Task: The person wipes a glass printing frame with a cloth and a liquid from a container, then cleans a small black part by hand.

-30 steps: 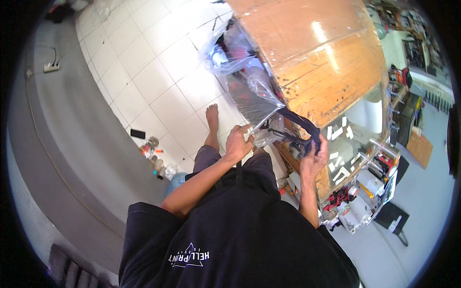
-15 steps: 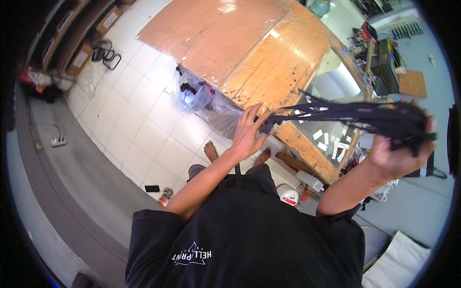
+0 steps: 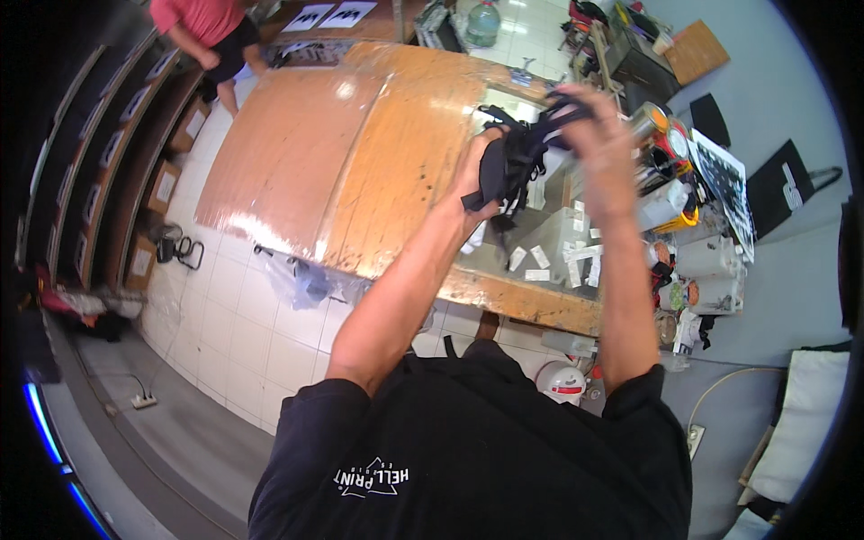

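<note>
A bundle of black fabric straps (image 3: 517, 169) is gathered up above the far part of the worktable. My left hand (image 3: 472, 171) is closed around its left side, and a flat black end sticks out near the wrist. At the bundle's upper right, my right hand (image 3: 601, 142) is curled over a loop of the same straps, smeared by motion. Beneath both hands lies a glass panel (image 3: 490, 256) set into the table, with several small white labels (image 3: 537, 256) scattered on it.
The wooden worktable (image 3: 378, 171) spreads ahead and to the left. Bottles, tins and tools crowd its right side, by a yellow container (image 3: 686, 219). Shelves (image 3: 117, 171) with boxes stand at the left. A person in a red shirt (image 3: 202, 20) is at the far left.
Both hands have moved up over the table and come close together. The straps, stretched long between them before, are now bunched up. My view has turned, and a person now shows at the far left.
</note>
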`<state>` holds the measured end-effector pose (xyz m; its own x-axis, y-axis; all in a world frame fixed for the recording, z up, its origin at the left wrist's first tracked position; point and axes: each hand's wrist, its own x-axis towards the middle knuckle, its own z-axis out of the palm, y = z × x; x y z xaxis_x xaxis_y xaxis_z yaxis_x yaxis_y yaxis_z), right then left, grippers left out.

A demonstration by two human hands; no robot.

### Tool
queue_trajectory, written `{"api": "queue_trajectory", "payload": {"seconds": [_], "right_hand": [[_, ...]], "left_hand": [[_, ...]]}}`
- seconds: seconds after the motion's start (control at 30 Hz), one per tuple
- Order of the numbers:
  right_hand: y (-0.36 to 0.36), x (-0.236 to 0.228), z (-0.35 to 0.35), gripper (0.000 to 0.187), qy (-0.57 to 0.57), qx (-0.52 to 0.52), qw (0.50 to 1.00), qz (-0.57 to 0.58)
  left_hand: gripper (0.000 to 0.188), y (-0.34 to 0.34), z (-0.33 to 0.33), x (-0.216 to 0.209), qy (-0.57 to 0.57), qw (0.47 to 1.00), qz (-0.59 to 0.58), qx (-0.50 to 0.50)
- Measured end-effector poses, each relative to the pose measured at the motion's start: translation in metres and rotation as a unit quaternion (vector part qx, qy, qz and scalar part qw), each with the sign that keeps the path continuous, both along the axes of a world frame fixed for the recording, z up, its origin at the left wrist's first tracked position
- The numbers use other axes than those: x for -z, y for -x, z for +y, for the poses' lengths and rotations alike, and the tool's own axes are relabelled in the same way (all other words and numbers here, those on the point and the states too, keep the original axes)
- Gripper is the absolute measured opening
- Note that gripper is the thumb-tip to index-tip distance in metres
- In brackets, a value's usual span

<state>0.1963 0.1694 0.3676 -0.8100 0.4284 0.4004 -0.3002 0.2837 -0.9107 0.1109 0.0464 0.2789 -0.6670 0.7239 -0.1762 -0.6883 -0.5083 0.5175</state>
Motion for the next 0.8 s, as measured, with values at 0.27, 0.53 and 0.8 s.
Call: {"api": "queue_trajectory", "payload": {"seconds": [0.27,0.53,0.8], "right_hand": [[-0.001,0.145,0.064,0.045,-0.195,-0.040,0.979,-0.045],[0.017,0.154,0.152,0.031,-0.029,0.167,0.982,-0.087],[0.007,0.229,0.136,0.056,-0.057,0.157,0.959,-0.230]], "left_hand": [[0.031,0.002,0.056,0.034,0.113,0.988,-0.015,0.104],[0.053,-0.037,0.021,0.060,0.344,0.866,0.296,0.212],[0.025,-0.045,-0.083,0.140,0.494,0.843,0.212,0.026]]}}
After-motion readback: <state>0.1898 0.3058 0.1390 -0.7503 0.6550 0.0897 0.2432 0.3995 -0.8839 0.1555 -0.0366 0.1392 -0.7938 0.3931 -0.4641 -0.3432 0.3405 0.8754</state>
